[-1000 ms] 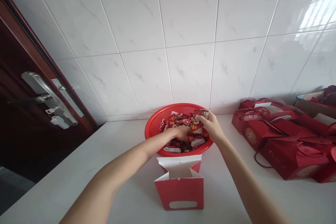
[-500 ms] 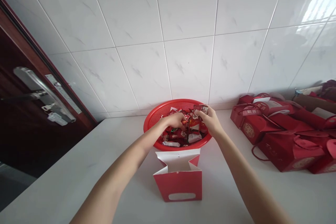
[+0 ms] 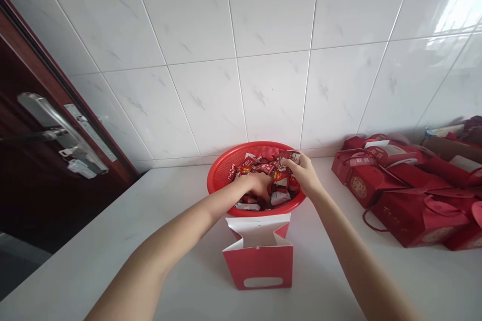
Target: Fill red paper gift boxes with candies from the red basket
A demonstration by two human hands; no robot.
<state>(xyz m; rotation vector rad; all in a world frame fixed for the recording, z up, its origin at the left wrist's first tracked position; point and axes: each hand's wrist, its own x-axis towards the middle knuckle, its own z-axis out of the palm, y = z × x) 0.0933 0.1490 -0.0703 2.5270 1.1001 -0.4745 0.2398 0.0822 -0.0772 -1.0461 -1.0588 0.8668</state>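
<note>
A red plastic basket with perforated walls holds many wrapped candies, mostly red, some white. My left hand reaches down among them; its fingertips are buried, so whether it grips anything is hidden. At the basket's right rim, my right hand pinches a red and cream candy packet between thumb and fingers. Just in front of the basket stands a red paper box with its top unfolded, white inside, and a pale oval on its front.
Several closed red gift boxes with handles are grouped on the right of the white table. A tiled wall rises behind. At left is a dark red door with a metal handle and keys.
My left hand has moved a little nearer and deeper into the candies, its fingers now hidden. The right hand stays at the rim with its packet. The view has shifted slightly.
</note>
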